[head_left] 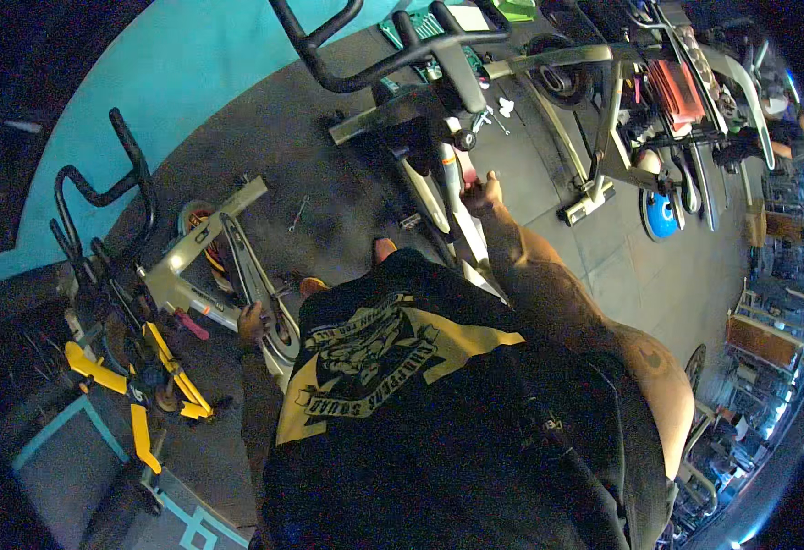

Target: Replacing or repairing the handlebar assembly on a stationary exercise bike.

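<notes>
My left hand is at the lower left, its fingers curled on the lower end of a long dark and silver housing of an exercise bike with a pale metal frame. My right hand is closed at the silver post of a second bike at upper middle; part of its grip is hidden. A pink-handled object is beside the left bike's frame. A wrench lies on the dark floor between the bikes.
More bikes and frames stand at upper right, with a blue dome. A yellow-framed machine is at lower left. A green toolbox and loose tools lie near the curved teal band. A person is at far right.
</notes>
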`<action>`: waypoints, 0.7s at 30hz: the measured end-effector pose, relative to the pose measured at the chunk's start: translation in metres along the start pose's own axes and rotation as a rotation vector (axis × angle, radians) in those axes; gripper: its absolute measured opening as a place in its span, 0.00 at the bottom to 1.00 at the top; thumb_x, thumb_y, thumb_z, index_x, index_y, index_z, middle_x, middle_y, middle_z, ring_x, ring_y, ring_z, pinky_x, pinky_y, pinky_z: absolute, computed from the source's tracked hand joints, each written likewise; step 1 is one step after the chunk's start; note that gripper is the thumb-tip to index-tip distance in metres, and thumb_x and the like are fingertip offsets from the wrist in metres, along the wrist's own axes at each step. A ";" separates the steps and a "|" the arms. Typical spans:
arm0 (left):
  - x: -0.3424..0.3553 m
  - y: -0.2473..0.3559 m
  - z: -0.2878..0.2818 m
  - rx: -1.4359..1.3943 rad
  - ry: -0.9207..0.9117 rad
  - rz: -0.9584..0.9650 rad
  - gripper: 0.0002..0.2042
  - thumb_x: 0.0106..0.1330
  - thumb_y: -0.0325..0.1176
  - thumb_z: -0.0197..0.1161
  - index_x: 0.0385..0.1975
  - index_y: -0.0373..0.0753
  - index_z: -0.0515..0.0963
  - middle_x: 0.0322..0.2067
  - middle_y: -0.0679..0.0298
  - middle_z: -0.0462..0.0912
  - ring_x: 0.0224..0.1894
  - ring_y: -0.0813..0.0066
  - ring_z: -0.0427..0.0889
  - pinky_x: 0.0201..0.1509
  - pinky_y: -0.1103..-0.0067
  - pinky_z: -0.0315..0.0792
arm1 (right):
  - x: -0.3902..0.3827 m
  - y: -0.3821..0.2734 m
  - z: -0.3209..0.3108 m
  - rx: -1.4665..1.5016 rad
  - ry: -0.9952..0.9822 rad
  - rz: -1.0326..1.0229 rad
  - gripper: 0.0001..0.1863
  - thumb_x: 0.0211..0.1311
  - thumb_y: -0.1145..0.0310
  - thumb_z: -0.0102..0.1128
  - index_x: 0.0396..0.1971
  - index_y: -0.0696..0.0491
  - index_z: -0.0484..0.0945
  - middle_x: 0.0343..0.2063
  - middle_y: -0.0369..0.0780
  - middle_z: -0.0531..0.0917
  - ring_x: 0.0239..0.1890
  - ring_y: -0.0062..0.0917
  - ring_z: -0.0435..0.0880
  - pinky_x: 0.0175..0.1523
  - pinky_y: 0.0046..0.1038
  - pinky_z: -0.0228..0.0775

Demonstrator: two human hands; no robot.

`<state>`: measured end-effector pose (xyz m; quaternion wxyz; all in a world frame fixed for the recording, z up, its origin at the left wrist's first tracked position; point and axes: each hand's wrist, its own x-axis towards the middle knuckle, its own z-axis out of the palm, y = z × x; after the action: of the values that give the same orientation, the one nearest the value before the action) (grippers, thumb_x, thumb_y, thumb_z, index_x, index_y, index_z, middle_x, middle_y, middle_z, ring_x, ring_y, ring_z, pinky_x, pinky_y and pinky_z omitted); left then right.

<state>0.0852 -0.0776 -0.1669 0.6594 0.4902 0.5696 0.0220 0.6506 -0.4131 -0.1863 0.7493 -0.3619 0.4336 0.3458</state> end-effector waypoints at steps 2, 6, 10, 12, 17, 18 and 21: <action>0.028 -0.056 -0.063 -0.489 -0.332 -0.207 0.18 0.64 0.50 0.53 0.40 0.42 0.71 0.28 0.66 0.73 0.27 0.68 0.73 0.29 0.68 0.68 | -0.008 0.009 0.027 -0.003 0.011 -0.001 0.25 0.61 0.41 0.45 0.29 0.52 0.67 0.20 0.38 0.70 0.24 0.31 0.71 0.31 0.36 0.65; 0.061 -0.091 -0.080 -0.445 -0.269 -0.452 0.20 0.65 0.52 0.47 0.43 0.41 0.71 0.33 0.65 0.73 0.34 0.65 0.73 0.38 0.65 0.69 | -0.017 0.024 0.032 -0.033 0.036 -0.090 0.24 0.62 0.42 0.45 0.28 0.52 0.65 0.20 0.38 0.70 0.23 0.32 0.72 0.31 0.37 0.66; 0.053 -0.091 -0.068 -0.116 0.071 -0.556 0.23 0.67 0.53 0.40 0.45 0.39 0.71 0.40 0.63 0.72 0.43 0.62 0.72 0.46 0.61 0.70 | -0.006 0.022 0.024 -0.098 -0.057 -0.076 0.27 0.63 0.40 0.39 0.26 0.52 0.65 0.15 0.37 0.67 0.22 0.32 0.72 0.30 0.35 0.66; 0.041 -0.066 -0.067 -0.176 -0.146 -0.411 0.22 0.65 0.54 0.45 0.47 0.43 0.69 0.39 0.62 0.74 0.41 0.60 0.74 0.43 0.62 0.70 | 0.002 0.014 0.013 -0.051 -0.053 -0.073 0.27 0.63 0.39 0.38 0.22 0.50 0.65 0.12 0.36 0.65 0.18 0.30 0.69 0.28 0.34 0.65; 0.014 -0.039 -0.047 -0.053 0.011 -0.262 0.20 0.63 0.53 0.55 0.46 0.46 0.70 0.36 0.61 0.77 0.36 0.62 0.77 0.34 0.68 0.72 | 0.007 0.024 0.025 -0.195 0.001 -0.085 0.30 0.63 0.37 0.33 0.21 0.50 0.66 0.12 0.35 0.65 0.17 0.30 0.68 0.24 0.33 0.63; 0.007 -0.037 -0.038 -0.094 0.064 -0.305 0.17 0.61 0.48 0.60 0.44 0.46 0.72 0.37 0.62 0.78 0.35 0.67 0.78 0.30 0.69 0.71 | -0.007 0.027 0.030 -0.215 -0.032 -0.108 0.28 0.64 0.40 0.37 0.22 0.51 0.67 0.13 0.36 0.67 0.18 0.30 0.68 0.25 0.31 0.64; 0.009 0.003 0.009 -0.050 0.103 -0.190 0.15 0.61 0.46 0.61 0.43 0.46 0.74 0.36 0.64 0.78 0.34 0.68 0.78 0.29 0.71 0.72 | 0.007 -0.005 -0.006 -0.213 -0.280 -0.090 0.27 0.64 0.41 0.38 0.22 0.52 0.68 0.17 0.38 0.71 0.20 0.31 0.71 0.26 0.29 0.65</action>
<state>0.0967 -0.0760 -0.1727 0.6403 0.4158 0.6458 -0.0012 0.6549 -0.4194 -0.1934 0.7746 -0.4066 0.2695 0.4026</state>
